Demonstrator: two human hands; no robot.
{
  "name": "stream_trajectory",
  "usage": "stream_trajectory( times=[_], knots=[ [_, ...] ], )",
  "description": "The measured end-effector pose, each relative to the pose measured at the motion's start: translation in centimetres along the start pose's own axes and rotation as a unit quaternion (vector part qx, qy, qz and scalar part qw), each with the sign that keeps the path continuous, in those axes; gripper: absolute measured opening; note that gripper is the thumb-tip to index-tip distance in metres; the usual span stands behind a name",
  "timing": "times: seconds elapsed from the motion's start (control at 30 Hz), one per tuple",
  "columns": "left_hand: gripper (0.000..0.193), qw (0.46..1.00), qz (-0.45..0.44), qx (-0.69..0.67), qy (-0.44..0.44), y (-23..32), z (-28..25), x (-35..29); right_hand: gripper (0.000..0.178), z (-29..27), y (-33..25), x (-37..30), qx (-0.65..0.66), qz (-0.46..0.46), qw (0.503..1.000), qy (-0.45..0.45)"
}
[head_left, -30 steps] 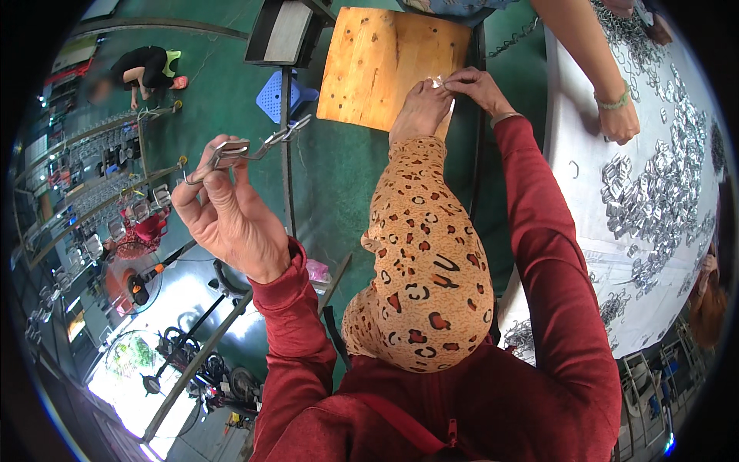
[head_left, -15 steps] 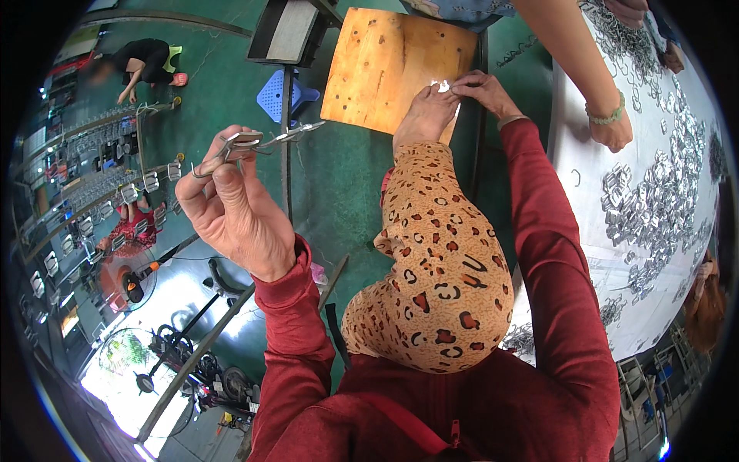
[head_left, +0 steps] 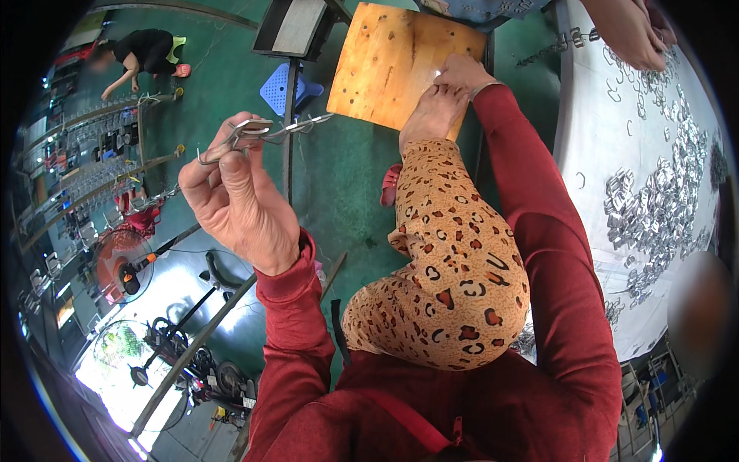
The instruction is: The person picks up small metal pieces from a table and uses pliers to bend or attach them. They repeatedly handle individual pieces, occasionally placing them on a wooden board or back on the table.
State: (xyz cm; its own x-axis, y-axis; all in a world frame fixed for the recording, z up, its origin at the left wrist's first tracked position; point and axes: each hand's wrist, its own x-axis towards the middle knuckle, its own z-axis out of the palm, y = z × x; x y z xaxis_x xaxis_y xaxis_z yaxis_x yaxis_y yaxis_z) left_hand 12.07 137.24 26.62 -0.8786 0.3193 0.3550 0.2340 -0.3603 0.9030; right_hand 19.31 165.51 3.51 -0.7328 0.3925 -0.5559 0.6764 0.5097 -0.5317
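My left hand (head_left: 245, 202) is raised at the left, its thumb and fingers closed on a linked string of metal hooks (head_left: 252, 129). Flat, shiny pieces sit among the hooks, and the thin end of the string reaches right toward the wooden board (head_left: 369, 65). My right hand (head_left: 464, 75) is over that board, just beyond my bare foot (head_left: 435, 114). Its fingers are pinched together beside a small bright spot; what they hold is hidden. My foot rests on the board's near edge.
On the right, a white-covered table (head_left: 589, 223) bears piles of metal pieces (head_left: 654, 196). A co-worker's hands (head_left: 635, 38) are over its far end. A blue plastic stool (head_left: 281, 92) and a dark tray (head_left: 299, 29) stand beyond my left hand. Racks and a fan (head_left: 127, 273) are farther left.
My right hand has moved left and a little farther away, over the bright spot on the board. The co-worker's arm has drawn back toward the table's far end. My left hand keeps its hold.
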Motion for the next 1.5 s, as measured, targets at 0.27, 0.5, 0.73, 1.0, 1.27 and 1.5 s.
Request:
stream_trajectory(
  times=[0.27, 0.5, 0.73, 1.0, 1.27, 1.5],
  knots=[
    [0.018, 1.000, 0.000, -0.001, 0.023, -0.1, -0.7, -0.5, 0.020, -0.1, -1.1, 0.9, 0.120, 0.035, 0.989, -0.081],
    [0.017, 1.000, -0.007, 0.000, 0.028, -0.2, -1.0, -0.6, 0.024, 0.4, 1.2, 2.0, 0.206, -0.017, 0.974, -0.089],
    [0.012, 1.000, -0.021, 0.017, 0.000, -0.2, -0.5, -0.6, 0.027, 0.9, 6.4, 2.2, 0.358, 0.001, 0.928, -0.103],
    [0.011, 0.999, -0.019, 0.028, -0.019, 0.4, 0.9, -0.9, 0.024, 2.6, 8.5, 0.4, 0.427, -0.062, 0.902, -0.031],
    [0.015, 1.000, 0.013, -0.023, 0.006, 2.2, 1.3, -2.0, 0.028, 3.1, 4.8, -7.4, 0.255, -0.068, 0.919, 0.293],
    [0.011, 0.996, 0.082, 0.021, -0.017, 6.0, 1.3, -2.5, 0.018, 5.7, 5.9, -19.5, 0.089, -0.152, 0.950, 0.258]
  ],
)
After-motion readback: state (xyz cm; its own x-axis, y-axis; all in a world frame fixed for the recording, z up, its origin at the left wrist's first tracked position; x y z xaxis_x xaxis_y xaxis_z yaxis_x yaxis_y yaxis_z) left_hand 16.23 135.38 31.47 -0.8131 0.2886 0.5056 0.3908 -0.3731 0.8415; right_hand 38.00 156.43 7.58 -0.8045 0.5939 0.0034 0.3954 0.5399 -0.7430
